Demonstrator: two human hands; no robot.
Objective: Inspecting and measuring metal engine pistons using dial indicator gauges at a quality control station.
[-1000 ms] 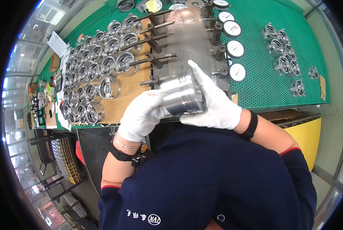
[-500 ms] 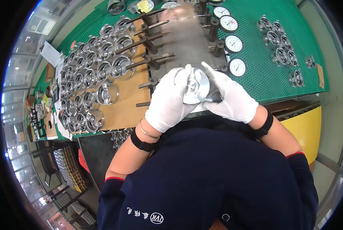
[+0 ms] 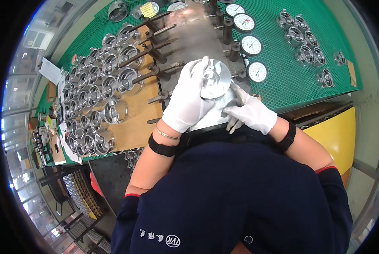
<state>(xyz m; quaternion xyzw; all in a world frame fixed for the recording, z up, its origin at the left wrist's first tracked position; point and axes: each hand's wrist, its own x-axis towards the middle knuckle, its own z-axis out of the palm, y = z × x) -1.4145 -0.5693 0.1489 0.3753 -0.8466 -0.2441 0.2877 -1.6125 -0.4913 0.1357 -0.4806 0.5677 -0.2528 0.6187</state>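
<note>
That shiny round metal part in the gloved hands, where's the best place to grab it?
Probably by its round outer wall. The metal part is a short cylinder with its flat end facing up, and the left hand already wraps its left side. A grip from the open right side, near the right hand, looks steadiest.

1. The left hand [image 3: 188,99] in its white glove covered the near side of the round metal part [image 3: 215,79], so its lower edge could not be seen.
2. The right hand [image 3: 251,113] hid part of the grey metal plate [image 3: 198,38] beneath it.
3. The dial gauges' [image 3: 257,71] markings were too small to read.
4. The topmost metal parts [image 3: 117,9] were cut off by the picture's rim.
5. The person's dark jacket [image 3: 240,194] concealed the bench's near edge.
</note>
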